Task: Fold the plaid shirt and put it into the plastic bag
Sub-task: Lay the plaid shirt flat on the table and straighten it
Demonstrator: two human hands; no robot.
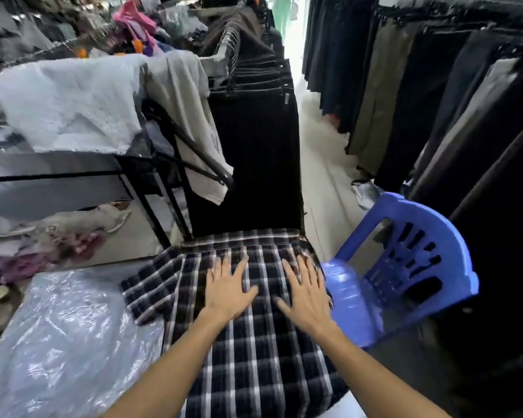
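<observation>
The plaid shirt [254,351], dark with white checks, lies spread flat in front of me, one sleeve [147,292] sticking out to the left. My left hand [228,289] lies flat on the shirt's upper middle with fingers straight and spread. My right hand [305,292] presses flat on the cloth beside it, near the shirt's right edge. A clear plastic bag [61,342] lies crumpled to the left of the shirt, touching the sleeve.
A blue plastic chair [405,276] stands close at the right. Racks of dark trousers [254,140] hang straight ahead and along the right side. A black metal table frame [151,188] with piled clothes is at the left. A pale floor aisle [320,176] runs between the racks.
</observation>
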